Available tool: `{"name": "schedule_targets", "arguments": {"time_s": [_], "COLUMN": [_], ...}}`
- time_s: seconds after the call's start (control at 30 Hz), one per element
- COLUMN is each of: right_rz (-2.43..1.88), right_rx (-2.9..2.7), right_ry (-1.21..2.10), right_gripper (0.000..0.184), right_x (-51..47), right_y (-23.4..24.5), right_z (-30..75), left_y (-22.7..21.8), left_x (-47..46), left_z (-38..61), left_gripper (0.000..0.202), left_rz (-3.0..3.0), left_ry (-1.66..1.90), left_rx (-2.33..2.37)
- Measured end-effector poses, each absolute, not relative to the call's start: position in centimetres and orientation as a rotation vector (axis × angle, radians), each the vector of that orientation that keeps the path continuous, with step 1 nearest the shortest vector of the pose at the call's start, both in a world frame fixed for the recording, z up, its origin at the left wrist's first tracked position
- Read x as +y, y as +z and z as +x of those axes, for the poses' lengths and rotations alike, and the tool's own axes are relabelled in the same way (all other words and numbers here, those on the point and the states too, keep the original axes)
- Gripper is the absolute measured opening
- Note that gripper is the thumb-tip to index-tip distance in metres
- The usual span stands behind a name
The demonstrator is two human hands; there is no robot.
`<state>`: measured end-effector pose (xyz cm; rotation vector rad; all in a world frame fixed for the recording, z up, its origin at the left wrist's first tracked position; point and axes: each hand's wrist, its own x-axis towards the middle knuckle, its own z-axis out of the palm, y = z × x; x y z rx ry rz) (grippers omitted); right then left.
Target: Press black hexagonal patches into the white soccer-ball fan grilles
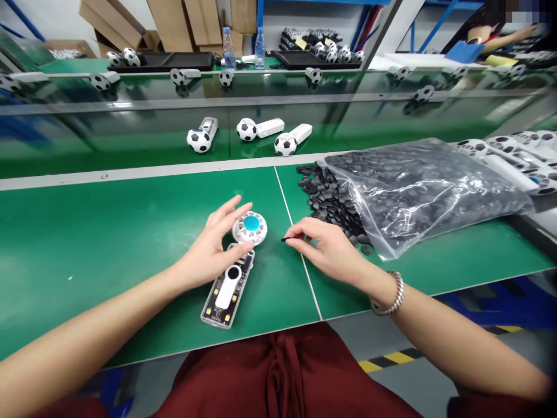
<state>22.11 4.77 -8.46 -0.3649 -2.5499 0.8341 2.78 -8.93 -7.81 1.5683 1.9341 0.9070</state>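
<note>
A small hand-held fan (pixel 230 278) lies on the green table, its clear handle toward me and its round white head with a blue centre (pixel 250 227) pointing away. My left hand (pixel 213 247) rests on the fan where handle meets head, fingers stretched over it. My right hand (pixel 324 247) is just right of the fan head and pinches a small flat black piece (pixel 286 238) between thumb and fingertips. A metal bracelet (pixel 391 296) sits on my right wrist.
A clear plastic bag (pixel 418 191) spills a heap of black pieces (pixel 326 197) at the right. Three football-headed fans (pixel 248 134) lie on the conveyor behind. White fan shells (pixel 517 154) lie stacked at far right. Trays, bottles and boxes stand on the back shelf.
</note>
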Motion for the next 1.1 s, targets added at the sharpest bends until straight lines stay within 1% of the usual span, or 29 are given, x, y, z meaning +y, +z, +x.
{"name": "schedule_targets", "arguments": {"time_s": [0.07,0.13,0.27,0.33,0.8,1.0,1.1], "right_rz": [-0.329,-0.295,-0.206,-0.172,-0.086,-0.109,-0.131], "right_rx": [-2.493,-2.46,-2.457,-2.469,-2.465,-2.394,-2.383], "right_ry": [0.924,0.934,0.818,0.763,0.875,0.935,0.963], "right_gripper": [0.005,0.004,0.004,0.006,0.002,0.005,0.011], "right_x": [4.1,3.6,3.1,3.0,3.1,3.2,3.4], "right_y": [-8.2,-8.2,-8.6,-8.7,-8.6,-9.3,-9.5], "right_z": [21.2,20.3,19.0,18.6,17.2,17.1,17.1], "left_y": [-7.7,-7.8,-8.1,-8.3,-8.6,-8.6,-8.6], "left_x": [-8.8,-9.0,-9.5,-9.5,-9.2,-9.3,-9.3], "left_z": [1.7,1.1,1.6,2.1,2.9,2.8,2.7], "left_gripper": [0.053,0.054,0.081,0.086,0.085,0.087,0.087], "left_rz": [1.668,1.67,1.664,1.659,1.649,1.684,1.69], "left_ry": [0.897,0.87,0.802,0.8,0.837,0.807,0.806], "left_rx": [1.89,1.836,1.809,1.824,1.743,1.722,1.721]}}
